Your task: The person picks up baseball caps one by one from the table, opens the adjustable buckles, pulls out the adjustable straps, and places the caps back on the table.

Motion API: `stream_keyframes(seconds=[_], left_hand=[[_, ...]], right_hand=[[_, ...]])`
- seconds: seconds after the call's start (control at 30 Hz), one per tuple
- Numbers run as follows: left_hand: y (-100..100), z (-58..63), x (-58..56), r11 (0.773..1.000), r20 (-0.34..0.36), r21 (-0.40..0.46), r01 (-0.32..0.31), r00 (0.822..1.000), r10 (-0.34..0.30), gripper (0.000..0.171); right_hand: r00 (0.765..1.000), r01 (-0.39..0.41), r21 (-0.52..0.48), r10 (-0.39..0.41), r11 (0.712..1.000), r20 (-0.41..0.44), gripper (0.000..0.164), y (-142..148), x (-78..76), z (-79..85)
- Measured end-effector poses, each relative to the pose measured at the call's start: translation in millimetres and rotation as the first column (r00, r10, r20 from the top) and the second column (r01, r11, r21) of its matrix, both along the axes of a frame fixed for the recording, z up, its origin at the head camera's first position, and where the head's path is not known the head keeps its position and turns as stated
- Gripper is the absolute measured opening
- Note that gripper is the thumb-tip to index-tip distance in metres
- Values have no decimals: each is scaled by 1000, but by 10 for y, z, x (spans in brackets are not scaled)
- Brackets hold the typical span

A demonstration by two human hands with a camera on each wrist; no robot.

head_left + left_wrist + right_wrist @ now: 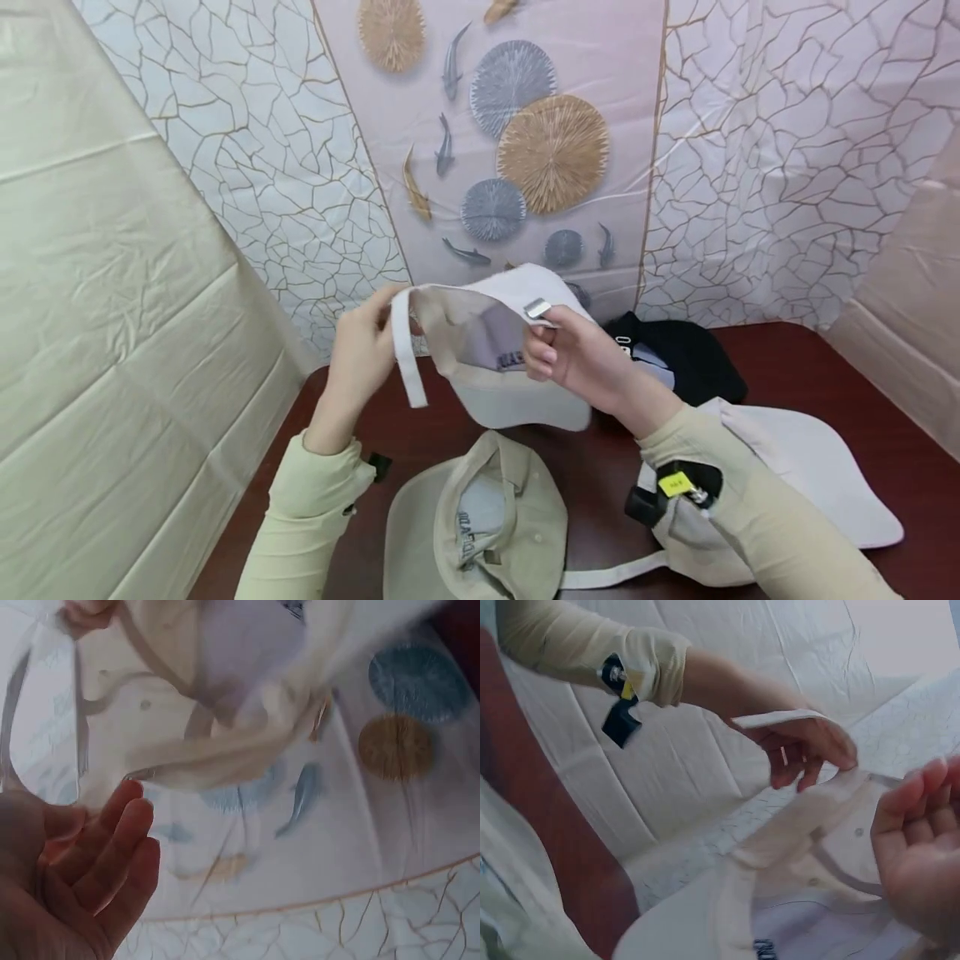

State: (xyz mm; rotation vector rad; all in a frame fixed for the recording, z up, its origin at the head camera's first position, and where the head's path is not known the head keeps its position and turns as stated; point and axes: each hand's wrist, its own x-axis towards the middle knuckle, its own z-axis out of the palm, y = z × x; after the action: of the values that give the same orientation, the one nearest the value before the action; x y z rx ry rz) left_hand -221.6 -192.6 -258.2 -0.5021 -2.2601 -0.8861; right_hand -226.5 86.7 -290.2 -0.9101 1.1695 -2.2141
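A white baseball cap (521, 404) is held up over the table, its inside facing me and its brim low. My left hand (360, 350) pinches the left back edge, where a loose white strap (407, 350) hangs down. In the left wrist view the thumb and fingertips of that hand (97, 862) meet at the cap's edge. My right hand (573, 358) pinches the opposite back edge beside a metal buckle (537, 308). Dark lettering (765, 949) shows inside the cap in the right wrist view.
Below lies an upturned beige cap (536, 500) on the dark red table (360, 508). Another white cap (817, 467) lies under my right forearm, its strap (615, 575) reaching toward the beige cap. A black cap (697, 358) sits behind. Patterned cloth (510, 242) hangs at the back.
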Motion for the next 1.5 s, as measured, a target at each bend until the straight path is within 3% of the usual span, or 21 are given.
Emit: stream_keyframes(seconds=[0.13,0.3,0.5,0.63,0.73,0.87,0.97,1.07,1.17,1.27,1.4,1.5], left_hand=[[-148,43,-30,995,-58,36,-96,994,98,17],[-316,14,-65,971,-131,-3,-238,963,236,17],[-499,-167,-110,940,-73,-82,-333,942,327,22],[-616,-286,-120,936,-12,-51,-349,937,349,20],[-623,-286,-175,947,35,-16,-320,947,320,20],[-505,-201,-328,958,103,-14,-286,953,286,25],[-344,-178,-509,968,142,-50,-245,958,250,29],[-111,-233,-740,981,217,-103,-167,958,186,29],[172,-377,-953,987,306,-147,-68,946,111,28],[459,-598,-1105,983,367,-184,28,929,42,28],[793,-922,-1228,952,363,-279,126,932,-17,23],[984,-1098,-1275,922,349,-348,171,936,-42,21]], right_hand=[[979,46,90,-63,995,194,33,-295,-74,-38],[954,4,179,-58,984,296,30,-628,-98,-202],[905,38,210,-123,977,407,24,-851,-139,-469],[888,45,250,-153,967,433,25,-963,-151,-573],[887,43,254,-154,966,436,26,-1013,-160,-590],[869,51,238,-161,970,469,23,-1053,-174,-585],[844,86,228,-192,970,500,22,-1046,-181,-614],[809,143,217,-241,966,537,22,-980,-207,-697],[772,188,223,-284,956,568,23,-873,-238,-832],[752,210,254,-322,944,575,23,-756,-243,-992],[722,238,277,-360,931,590,22,-633,-237,-1158],[696,262,276,-379,925,610,23,-571,-229,-1224]])
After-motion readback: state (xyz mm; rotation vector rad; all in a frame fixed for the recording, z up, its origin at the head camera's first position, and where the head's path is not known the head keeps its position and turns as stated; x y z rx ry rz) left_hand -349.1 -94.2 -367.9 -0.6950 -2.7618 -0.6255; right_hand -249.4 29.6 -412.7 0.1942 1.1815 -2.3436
